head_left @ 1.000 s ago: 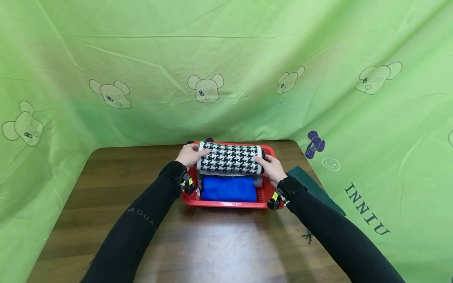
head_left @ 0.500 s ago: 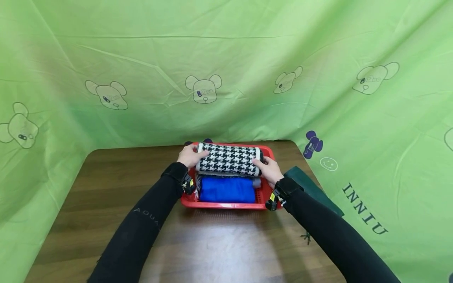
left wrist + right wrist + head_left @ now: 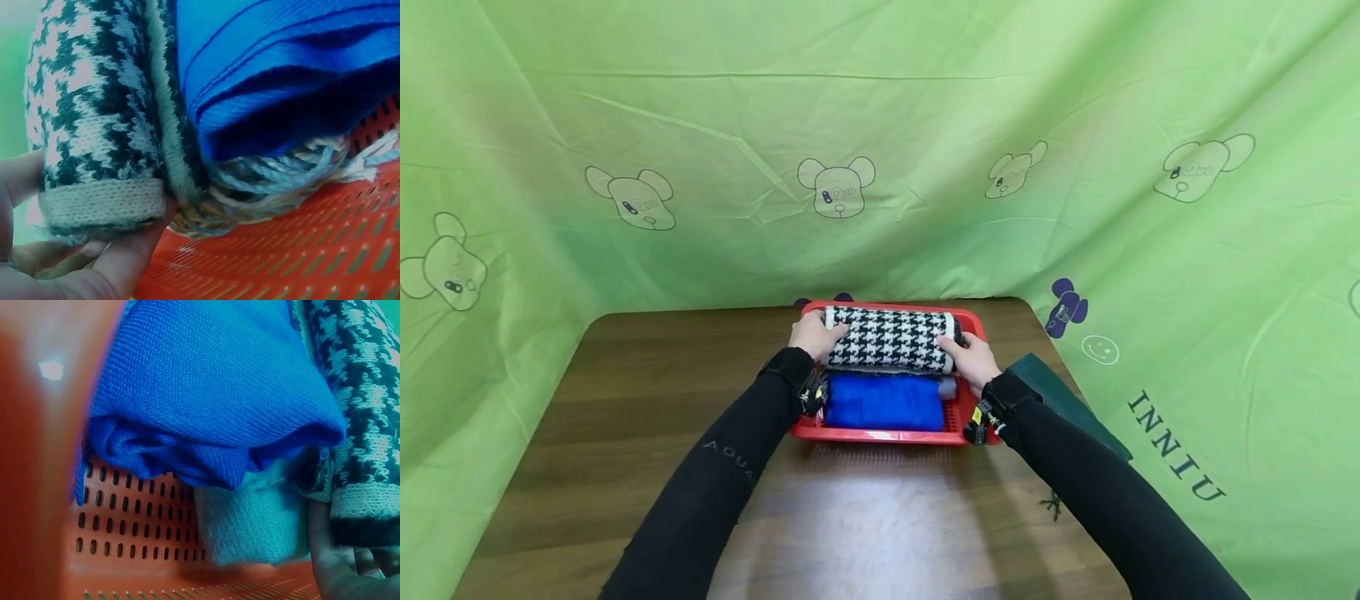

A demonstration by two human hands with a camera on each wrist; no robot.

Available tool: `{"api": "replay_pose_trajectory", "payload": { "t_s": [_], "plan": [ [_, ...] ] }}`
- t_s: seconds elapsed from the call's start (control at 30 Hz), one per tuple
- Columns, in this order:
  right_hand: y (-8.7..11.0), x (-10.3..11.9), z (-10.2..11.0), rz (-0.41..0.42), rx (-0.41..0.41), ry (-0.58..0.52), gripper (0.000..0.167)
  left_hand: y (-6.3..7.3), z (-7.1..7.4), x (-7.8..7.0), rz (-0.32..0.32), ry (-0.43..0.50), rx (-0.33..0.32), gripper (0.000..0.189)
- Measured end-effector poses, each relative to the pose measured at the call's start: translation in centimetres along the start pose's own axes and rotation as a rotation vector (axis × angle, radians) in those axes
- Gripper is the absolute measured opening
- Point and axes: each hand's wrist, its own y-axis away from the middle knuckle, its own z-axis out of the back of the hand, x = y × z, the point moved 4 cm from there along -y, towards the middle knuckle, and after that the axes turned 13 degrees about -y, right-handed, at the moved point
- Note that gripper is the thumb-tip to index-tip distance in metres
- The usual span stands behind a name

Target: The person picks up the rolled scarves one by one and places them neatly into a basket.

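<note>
A folded black-and-white houndstooth scarf (image 3: 891, 337) lies along the back of a red plastic basket (image 3: 880, 435). My left hand (image 3: 814, 336) grips its left end, thumb on top; the left wrist view shows the fingers under the pale knitted border. At the opposite end my right hand (image 3: 976, 361) holds the scarf between thumb and fingers. In front of it sits a folded blue scarf (image 3: 883, 402). A grey cloth (image 3: 250, 519) shows beneath the blue one in the right wrist view, and twisted fringe (image 3: 281, 178) lies below it at the left.
The basket stands near the back edge of a brown wooden table (image 3: 850, 517). A dark green cloth (image 3: 1067, 404) with fringe lies right of the basket, partly behind my right sleeve. A green printed curtain (image 3: 715, 150) hangs behind and along both sides.
My left hand has shifted slightly to the right and down along the scarf's left end. The scarf sits a little lower in the basket. My right hand keeps its hold.
</note>
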Motion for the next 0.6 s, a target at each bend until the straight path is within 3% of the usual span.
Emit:
{"api": "replay_pose_trajectory", "payload": {
  "t_s": [0.23, 0.6],
  "plan": [
    [0.3, 0.2, -0.1, -0.041, 0.045, -0.091, 0.068, 0.2, 0.9, 0.5, -0.044, -0.033, 0.003, 0.068],
    [0.5, 0.8, 0.2, -0.073, 0.059, -0.092, 0.072, 1.2, 2.1, 0.9, -0.061, -0.046, 0.034, 0.072]
  ]
}}
